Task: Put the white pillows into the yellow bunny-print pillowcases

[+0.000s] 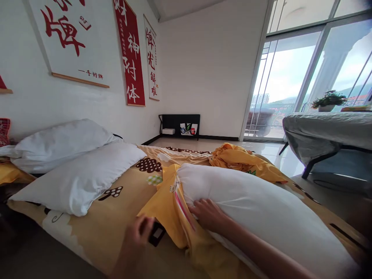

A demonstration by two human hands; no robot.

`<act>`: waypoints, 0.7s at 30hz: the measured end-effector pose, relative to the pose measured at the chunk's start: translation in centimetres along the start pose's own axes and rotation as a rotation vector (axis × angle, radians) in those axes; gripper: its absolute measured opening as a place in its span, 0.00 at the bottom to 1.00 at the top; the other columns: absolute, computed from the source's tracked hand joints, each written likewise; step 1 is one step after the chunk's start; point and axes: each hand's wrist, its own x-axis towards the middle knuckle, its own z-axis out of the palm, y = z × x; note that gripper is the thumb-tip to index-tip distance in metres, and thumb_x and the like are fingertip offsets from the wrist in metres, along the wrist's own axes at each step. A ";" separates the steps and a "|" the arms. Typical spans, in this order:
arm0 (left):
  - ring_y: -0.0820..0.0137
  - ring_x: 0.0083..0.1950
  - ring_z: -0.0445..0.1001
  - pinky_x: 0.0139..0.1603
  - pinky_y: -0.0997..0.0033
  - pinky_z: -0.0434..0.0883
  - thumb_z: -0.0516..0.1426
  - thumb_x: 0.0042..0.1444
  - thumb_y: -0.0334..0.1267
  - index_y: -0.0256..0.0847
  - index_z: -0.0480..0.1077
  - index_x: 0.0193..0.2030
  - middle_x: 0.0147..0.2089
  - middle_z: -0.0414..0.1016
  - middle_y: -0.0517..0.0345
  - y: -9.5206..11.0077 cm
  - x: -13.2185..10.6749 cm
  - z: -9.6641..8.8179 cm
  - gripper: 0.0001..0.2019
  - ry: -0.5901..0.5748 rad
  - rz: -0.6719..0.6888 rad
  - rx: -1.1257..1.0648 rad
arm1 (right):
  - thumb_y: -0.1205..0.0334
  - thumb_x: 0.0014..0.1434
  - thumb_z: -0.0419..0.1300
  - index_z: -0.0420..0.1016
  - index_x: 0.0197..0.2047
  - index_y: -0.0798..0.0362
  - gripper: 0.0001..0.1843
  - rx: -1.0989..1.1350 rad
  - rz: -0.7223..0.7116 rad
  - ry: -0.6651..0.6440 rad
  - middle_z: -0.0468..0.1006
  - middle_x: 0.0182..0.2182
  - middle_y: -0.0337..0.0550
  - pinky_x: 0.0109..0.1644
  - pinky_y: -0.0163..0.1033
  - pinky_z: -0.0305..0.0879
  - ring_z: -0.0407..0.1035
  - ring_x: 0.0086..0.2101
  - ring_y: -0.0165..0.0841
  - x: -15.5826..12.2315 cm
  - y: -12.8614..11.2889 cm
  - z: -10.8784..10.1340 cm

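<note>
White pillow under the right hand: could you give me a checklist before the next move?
1. Right hand touching the white pillow: ok.
2. Left hand gripping the yellow cover: cannot tell, the hand is blurred.
3. Pillow fully inside the cover: not ok, most is bare.
4. Crumpled yellow cloth apart from both hands: ok.
5. Two other pillows out of the way: ok, off left.
</note>
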 end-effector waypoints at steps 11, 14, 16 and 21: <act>0.64 0.44 0.73 0.43 0.69 0.64 0.44 0.61 0.36 0.39 0.68 0.39 0.41 0.75 0.48 2.8 -0.4 10.1 0.13 -0.223 0.013 0.148 | 0.63 0.63 0.51 0.74 0.43 0.48 0.11 -0.022 -0.045 -0.076 0.77 0.33 0.44 0.32 0.36 0.55 0.71 0.33 0.35 0.2 0.6 -0.6; 0.64 0.38 0.72 0.39 0.68 0.64 0.42 0.62 0.42 0.40 0.66 0.34 0.36 0.75 0.48 2.6 0.1 9.8 0.15 -0.164 0.080 -0.090 | 0.62 0.64 0.51 0.74 0.40 0.50 0.11 -0.022 -0.071 -0.107 0.78 0.34 0.44 0.33 0.36 0.57 0.72 0.34 0.36 0.5 0.2 0.1; 0.64 0.36 0.71 0.38 0.68 0.63 0.43 0.62 0.42 0.40 0.66 0.33 0.35 0.74 0.49 3.4 0.1 10.0 0.14 -0.151 0.085 -0.185 | 0.63 0.64 0.51 0.75 0.39 0.52 0.11 -0.020 -0.071 -0.121 0.78 0.35 0.46 0.33 0.37 0.58 0.72 0.35 0.36 0.7 -0.3 0.8; 0.66 0.34 0.70 0.35 0.69 0.61 0.44 0.61 0.40 0.40 0.64 0.31 0.32 0.73 0.50 5.3 -1.2 12.2 0.13 -0.173 0.109 -0.195 | 0.64 0.63 0.53 0.76 0.38 0.54 0.10 0.047 0.040 -0.142 0.79 0.36 0.48 0.33 0.36 0.59 0.73 0.36 0.35 1.7 -0.7 2.1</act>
